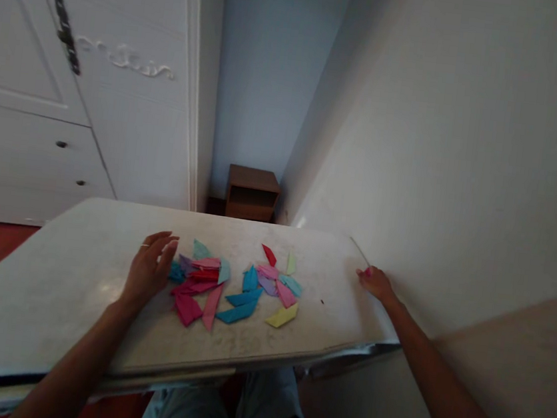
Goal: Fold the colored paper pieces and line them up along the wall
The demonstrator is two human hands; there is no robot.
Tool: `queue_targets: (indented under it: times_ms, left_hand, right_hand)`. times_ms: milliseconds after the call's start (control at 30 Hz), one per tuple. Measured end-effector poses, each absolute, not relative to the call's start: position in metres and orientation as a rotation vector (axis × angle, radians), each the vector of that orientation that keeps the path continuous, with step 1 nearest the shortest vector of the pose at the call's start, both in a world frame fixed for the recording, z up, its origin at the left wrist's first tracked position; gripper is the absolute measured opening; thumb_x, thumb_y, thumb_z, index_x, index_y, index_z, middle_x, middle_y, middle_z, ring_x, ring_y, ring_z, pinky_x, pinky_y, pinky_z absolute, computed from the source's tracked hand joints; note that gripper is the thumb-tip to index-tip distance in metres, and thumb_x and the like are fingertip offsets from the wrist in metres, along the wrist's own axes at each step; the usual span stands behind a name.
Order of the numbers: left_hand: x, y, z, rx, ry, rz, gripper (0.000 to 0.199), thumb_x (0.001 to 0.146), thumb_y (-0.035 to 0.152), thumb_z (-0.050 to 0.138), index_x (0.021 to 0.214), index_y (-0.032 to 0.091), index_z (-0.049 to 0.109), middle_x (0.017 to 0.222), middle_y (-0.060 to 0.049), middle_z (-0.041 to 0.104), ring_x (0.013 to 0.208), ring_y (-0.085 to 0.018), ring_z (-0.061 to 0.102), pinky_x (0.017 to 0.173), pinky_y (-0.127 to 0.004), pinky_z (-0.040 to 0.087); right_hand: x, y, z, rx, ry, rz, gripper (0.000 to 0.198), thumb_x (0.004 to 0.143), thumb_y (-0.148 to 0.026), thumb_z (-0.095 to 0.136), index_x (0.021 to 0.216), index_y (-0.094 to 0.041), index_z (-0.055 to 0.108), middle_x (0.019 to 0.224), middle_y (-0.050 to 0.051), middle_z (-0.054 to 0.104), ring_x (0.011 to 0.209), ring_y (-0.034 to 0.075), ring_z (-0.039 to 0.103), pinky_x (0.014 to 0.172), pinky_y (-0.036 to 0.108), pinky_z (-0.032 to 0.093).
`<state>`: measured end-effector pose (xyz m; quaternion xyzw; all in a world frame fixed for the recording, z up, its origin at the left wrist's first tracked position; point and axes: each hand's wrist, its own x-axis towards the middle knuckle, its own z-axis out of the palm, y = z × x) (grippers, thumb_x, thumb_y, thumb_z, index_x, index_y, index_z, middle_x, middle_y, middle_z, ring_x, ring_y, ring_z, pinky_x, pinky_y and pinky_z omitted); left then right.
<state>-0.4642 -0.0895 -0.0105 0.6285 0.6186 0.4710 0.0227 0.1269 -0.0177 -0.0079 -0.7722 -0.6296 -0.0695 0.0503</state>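
Folded paper pieces [205, 274] in pink, red, purple, teal and blue lie in a loose heap on the white table [109, 324]. My left hand [150, 268] is at the heap's left side, fingers slightly curled and apart, with nothing visible in it. To the right, more pieces spread out: blue strips [240, 305], a yellow strip [282, 315] and a small red piece [268, 255]. At the table's right edge by the wall, my right hand [375, 282] is closed. A small magenta spot shows at its fingertips; what it holds is unclear.
A pale wall [445, 161] runs along the table's right side. The white wardrobe [133, 112] stands beyond it at the left, and a brown open-fronted cabinet [254, 178] sits in the far corner. A tiny dark speck [322, 302] lies on the tabletop.
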Motion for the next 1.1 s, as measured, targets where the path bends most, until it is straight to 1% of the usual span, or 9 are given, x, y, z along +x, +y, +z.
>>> queue_targets:
  times_ms: [67,200,367,500,600,733,833,933,1100]
  left_hand:
    - [-0.463,-0.091,-0.006,1.974,1.922,1.513,0.042,0.096,0.048,0.036,0.1,0.017,0.065,0.114,-0.012,0.062,0.105,-0.025,0.061,0.087,-0.038,0.053]
    - [-0.463,-0.099,0.001,1.978,1.944,1.588,0.033,0.096,0.042,0.039,0.094,0.021,0.064,0.105,-0.006,0.064,0.105,-0.026,0.06,0.092,-0.045,0.051]
    - [-0.459,-0.113,0.002,1.878,2.096,1.654,0.035,0.097,0.042,0.036,0.092,0.021,0.064,0.101,-0.005,0.065,0.102,-0.026,0.061,0.092,-0.047,0.05]
    - [-0.449,-0.117,-0.001,2.013,2.251,1.285,0.043,0.092,0.05,0.043,0.109,0.017,0.063,0.124,-0.015,0.061,0.114,-0.031,0.059,0.098,-0.048,0.047]
    - [-0.436,-0.112,-0.001,2.141,2.289,0.92,0.057,0.089,0.056,0.044,0.13,0.016,0.054,0.145,-0.017,0.047,0.138,-0.037,0.036,0.109,-0.057,0.033]
    - [-0.42,-0.099,-0.001,2.25,2.029,0.429,0.077,0.086,0.065,0.044,0.145,0.015,0.04,0.154,-0.018,0.034,0.145,-0.041,0.016,0.111,-0.066,0.017]
    - [-0.416,-0.093,-0.005,2.268,1.86,0.304,0.08,0.083,0.07,0.046,0.144,0.018,0.042,0.155,-0.016,0.032,0.145,-0.039,0.019,0.113,-0.065,0.014]
    - [-0.42,-0.094,-0.01,2.304,1.761,0.372,0.074,0.083,0.067,0.05,0.14,0.018,0.047,0.151,-0.016,0.04,0.143,-0.034,0.029,0.115,-0.058,0.017]
    - [-0.426,-0.1,-0.017,2.31,1.741,0.636,0.068,0.081,0.061,0.059,0.13,0.015,0.055,0.136,-0.017,0.057,0.131,-0.031,0.048,0.114,-0.049,0.028]
  right_hand:
    - [0.135,-0.024,-0.017,-2.35,-1.936,-0.139,0.041,0.091,-0.04,0.043,0.111,-0.01,0.065,0.093,0.017,0.073,0.09,0.028,0.069,0.082,0.038,0.05]
    - [0.124,-0.02,-0.032,-2.175,-2.043,-0.062,0.049,0.093,-0.036,0.039,0.129,-0.005,0.053,0.114,0.02,0.066,0.109,0.028,0.061,0.095,0.039,0.044]
    - [0.07,0.01,-0.041,-1.856,-2.214,0.068,0.052,0.097,-0.036,0.028,0.141,-0.013,0.044,0.137,0.016,0.055,0.131,0.026,0.046,0.109,0.046,0.034]
    - [-0.003,0.029,-0.044,-1.597,-2.381,0.238,0.059,0.098,-0.051,0.026,0.144,-0.02,0.044,0.145,0.012,0.049,0.138,0.026,0.039,0.113,0.049,0.031]
    - [-0.063,0.028,-0.042,-1.371,-2.509,0.385,0.069,0.095,-0.065,0.023,0.144,-0.021,0.045,0.15,0.008,0.044,0.139,0.024,0.038,0.115,0.043,0.03]
    - [-0.127,0.01,-0.03,-1.034,-2.572,0.658,0.081,0.091,-0.073,0.019,0.147,-0.018,0.04,0.154,0.01,0.036,0.143,0.027,0.03,0.118,0.047,0.023]
    - [-0.15,-0.012,-0.016,-0.89,-2.612,0.682,0.078,0.092,-0.07,0.025,0.149,-0.019,0.036,0.156,0.012,0.032,0.145,0.027,0.026,0.118,0.049,0.022]
    - [-0.143,-0.037,-0.008,-0.845,-2.644,0.541,0.077,0.09,-0.068,0.037,0.151,-0.022,0.031,0.158,0.012,0.027,0.147,0.028,0.02,0.118,0.052,0.019]
    - [-0.105,-0.064,-0.02,-1.191,-2.613,0.311,0.103,0.073,-0.078,0.056,0.152,-0.019,0.028,0.16,0.017,0.016,0.147,0.039,0.012,0.116,0.06,0.013]
